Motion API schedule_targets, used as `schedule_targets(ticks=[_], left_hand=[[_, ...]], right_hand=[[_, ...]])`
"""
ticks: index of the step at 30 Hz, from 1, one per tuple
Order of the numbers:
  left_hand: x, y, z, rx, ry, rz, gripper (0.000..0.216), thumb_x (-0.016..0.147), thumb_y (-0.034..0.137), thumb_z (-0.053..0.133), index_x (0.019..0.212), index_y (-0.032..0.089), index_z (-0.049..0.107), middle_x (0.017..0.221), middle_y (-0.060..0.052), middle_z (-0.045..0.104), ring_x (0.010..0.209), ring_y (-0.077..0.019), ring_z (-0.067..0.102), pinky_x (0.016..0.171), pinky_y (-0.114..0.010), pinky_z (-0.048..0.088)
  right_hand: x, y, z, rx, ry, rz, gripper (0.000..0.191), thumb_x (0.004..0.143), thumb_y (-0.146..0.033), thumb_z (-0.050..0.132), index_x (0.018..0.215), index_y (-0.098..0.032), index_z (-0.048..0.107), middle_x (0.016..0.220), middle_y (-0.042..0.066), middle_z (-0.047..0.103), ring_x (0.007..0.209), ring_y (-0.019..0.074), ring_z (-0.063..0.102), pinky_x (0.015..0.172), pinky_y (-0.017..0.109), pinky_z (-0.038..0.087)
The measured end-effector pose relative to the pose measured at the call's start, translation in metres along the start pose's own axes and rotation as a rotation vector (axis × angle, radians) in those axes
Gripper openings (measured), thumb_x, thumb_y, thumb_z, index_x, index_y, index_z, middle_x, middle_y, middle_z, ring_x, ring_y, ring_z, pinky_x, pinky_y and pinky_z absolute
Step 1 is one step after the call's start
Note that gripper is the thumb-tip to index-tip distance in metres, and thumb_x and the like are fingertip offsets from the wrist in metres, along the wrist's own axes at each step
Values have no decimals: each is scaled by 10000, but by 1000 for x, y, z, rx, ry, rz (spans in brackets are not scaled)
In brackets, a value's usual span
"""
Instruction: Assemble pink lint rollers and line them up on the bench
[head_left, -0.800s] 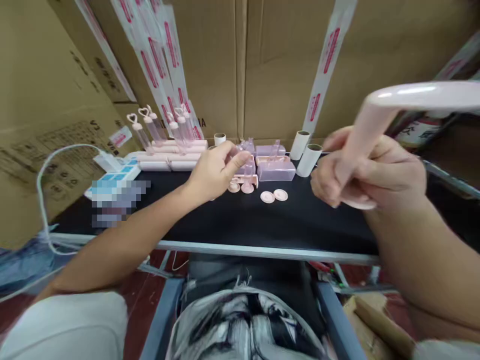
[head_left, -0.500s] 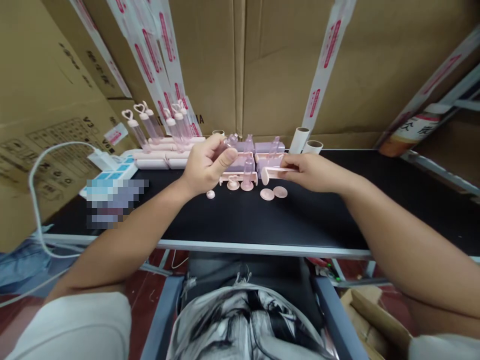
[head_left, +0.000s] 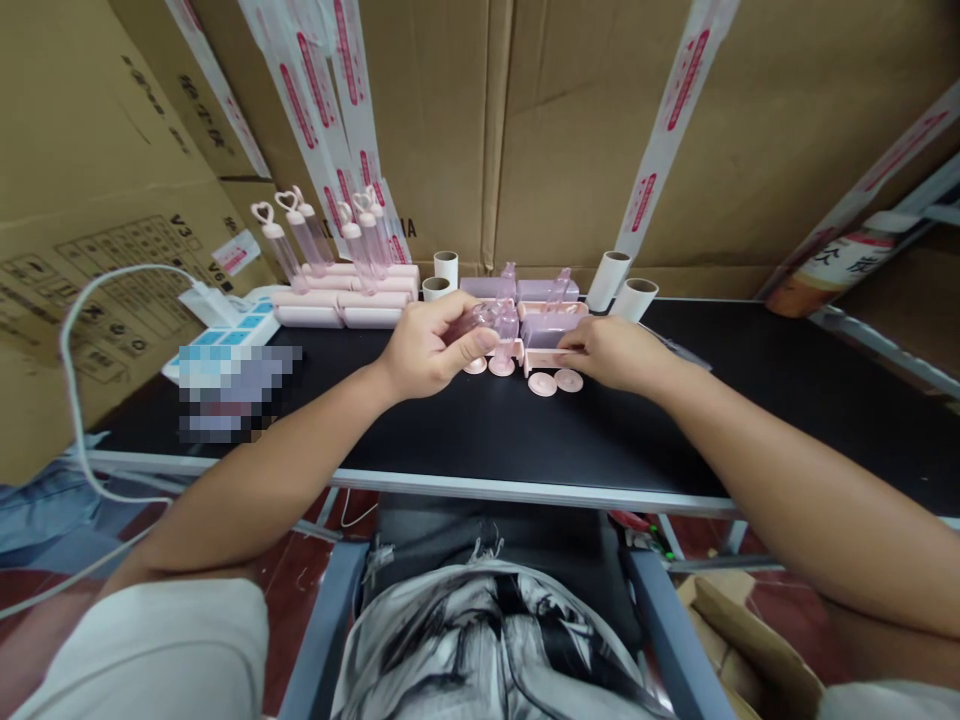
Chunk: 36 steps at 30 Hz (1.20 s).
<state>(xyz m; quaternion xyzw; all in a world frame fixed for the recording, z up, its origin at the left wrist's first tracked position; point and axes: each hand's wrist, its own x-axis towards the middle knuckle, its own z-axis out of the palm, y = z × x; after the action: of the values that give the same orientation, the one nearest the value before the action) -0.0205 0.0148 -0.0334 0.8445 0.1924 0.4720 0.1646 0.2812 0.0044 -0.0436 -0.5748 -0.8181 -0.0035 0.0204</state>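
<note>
My left hand is closed on a small clear pink tube, held just above the black table. My right hand rests on the table with its fingers closed on a flat pink piece beside a lilac box. Two round pink caps lie just in front of that hand. Between my hands, small pink-based tubes stand upright.
Pink trays holding heart-topped tubes stand at the back left, next to a white power strip. White paper rolls lean at the back right. Cardboard boxes wall in the table behind and to the left.
My right hand came down from near the camera with the pink piece and set it on the table by the lilac box. My left hand lowered slightly with the tube.
</note>
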Motion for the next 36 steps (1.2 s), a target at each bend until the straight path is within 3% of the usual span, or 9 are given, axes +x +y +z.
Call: schedule_targets(ticks=[7,10,14,18,26,31,36], left_hand=[[-1,-2,-1,14,14,-21,567,978,748,666,906,186,660,601,38,582,511,-105,508,513,-255,385],[0,0,-1,-5,4,-15,543,990,721,669,912,184,659,592,40,595,495,-101,520,506,-248,398],[0,1,-1,-10,8,-5,540,988,720,676,911,187,656,581,42,595,485,-101,525,495,-242,399],[-1,-1,-1,1,14,8,544,983,726,681,901,189,650,587,39,593,481,-97,509,478,-241,369],[-1,-2,-1,20,14,-3,540,971,724,694,905,189,661,591,38,594,497,-102,512,499,-249,380],[-2,-1,0,-4,19,0,530,980,714,691,913,189,664,593,35,602,498,-104,519,503,-251,386],[-1,1,0,15,14,-26,574,958,764,683,895,194,656,597,32,598,503,-109,518,509,-258,386]], right_hand=[[-2,9,3,16,28,-33,313,1033,-329,584,1168,-227,848,1122,93,846,978,271,761,812,338,507],[-6,14,1,50,109,-52,357,1051,-373,578,1248,-212,828,1253,123,823,1027,285,766,848,353,524],[-10,12,-1,44,176,-89,334,1039,-383,607,1189,-196,840,1231,136,824,1037,296,764,880,367,535],[-10,6,-3,35,94,-97,318,1045,-316,569,1068,-219,871,1104,91,857,969,277,767,849,363,524],[-14,-2,-11,51,-23,-33,338,1044,-289,544,1176,-218,847,1093,73,863,913,251,754,805,343,483],[-18,-15,-14,67,-77,-29,294,1040,-446,606,1040,-233,809,993,76,844,854,241,729,702,318,430],[-16,-27,-6,41,-76,-13,383,945,-583,751,1134,-252,789,1098,81,833,943,261,741,713,313,419]])
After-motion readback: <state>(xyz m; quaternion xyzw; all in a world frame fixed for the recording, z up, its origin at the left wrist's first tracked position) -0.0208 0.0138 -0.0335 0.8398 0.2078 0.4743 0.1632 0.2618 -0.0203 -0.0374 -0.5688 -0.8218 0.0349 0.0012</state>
